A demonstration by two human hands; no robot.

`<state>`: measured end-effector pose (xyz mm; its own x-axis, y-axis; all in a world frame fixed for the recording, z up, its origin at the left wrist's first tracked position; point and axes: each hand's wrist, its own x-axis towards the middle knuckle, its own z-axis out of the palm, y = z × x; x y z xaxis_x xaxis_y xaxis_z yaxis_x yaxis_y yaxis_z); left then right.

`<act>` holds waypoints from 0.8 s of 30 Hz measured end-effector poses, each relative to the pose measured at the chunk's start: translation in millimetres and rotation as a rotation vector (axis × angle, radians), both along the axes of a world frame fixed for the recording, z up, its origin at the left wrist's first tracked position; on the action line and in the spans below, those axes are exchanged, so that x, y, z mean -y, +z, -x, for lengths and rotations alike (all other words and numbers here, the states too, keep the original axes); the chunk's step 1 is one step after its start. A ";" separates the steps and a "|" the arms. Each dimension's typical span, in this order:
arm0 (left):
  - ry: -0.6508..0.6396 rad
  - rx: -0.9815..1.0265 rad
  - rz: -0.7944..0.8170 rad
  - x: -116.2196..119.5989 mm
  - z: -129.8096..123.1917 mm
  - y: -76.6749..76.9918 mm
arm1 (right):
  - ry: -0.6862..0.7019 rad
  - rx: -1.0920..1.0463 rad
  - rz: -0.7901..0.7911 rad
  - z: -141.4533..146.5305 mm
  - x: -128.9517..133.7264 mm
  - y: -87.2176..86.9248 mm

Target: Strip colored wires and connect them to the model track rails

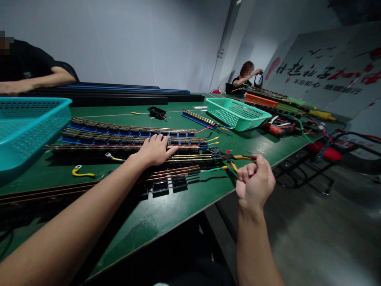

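**Left hand (156, 150) is bracing on the rod strips (125, 138) while right hand (256, 178) is gripping yellow-handled pliers (241, 157)**

The rod strips, copper-coloured rods on blue and black carriers, are lying side by side on a green table (178, 208). The left hand is resting on them palm down, open, its fingers spread. The right hand is curling closed around the handles of the yellow-handled pliers, just off the right end of the rod strips. The pliers' dark head is pointing back towards the leads there; whether it is biting a wire, I cannot tell. A green lead (214, 169) is running out from the right end of the nearest rod strips, its yellow tip reaching close to the pliers.

A yellow ring-terminal lead (83, 174) is lying among the rod strips, towards their left end. A cyan basket (29, 145) is standing at their left end. Beyond the rod strips, a small black tray (156, 113) and a short blue-based strip (198, 118) are lying on the table, and a mint-green basket (223, 115) is standing beyond their right end. Long black rails (119, 97) are lying farther behind them, where a co-worker's forearm (44, 81) is resting at the left.
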<state>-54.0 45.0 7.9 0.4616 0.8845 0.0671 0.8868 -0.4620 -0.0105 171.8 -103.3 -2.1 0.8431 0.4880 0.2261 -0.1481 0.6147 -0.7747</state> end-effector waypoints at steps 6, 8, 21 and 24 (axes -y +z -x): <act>-0.002 -0.001 0.001 -0.7 0.7 -0.8 | 0.048 0.136 -0.036 2.9 7.2 -0.7; -0.002 -0.005 0.005 -0.5 0.6 -0.5 | -0.012 0.210 -0.044 10.0 13.2 0.8; 0.003 -0.010 0.021 -2.6 -0.5 -0.1 | 0.041 0.165 -0.054 45.8 74.9 24.8; 0.001 -0.006 0.018 -2.4 -0.5 0.1 | 0.103 0.144 -0.034 50.1 74.5 24.1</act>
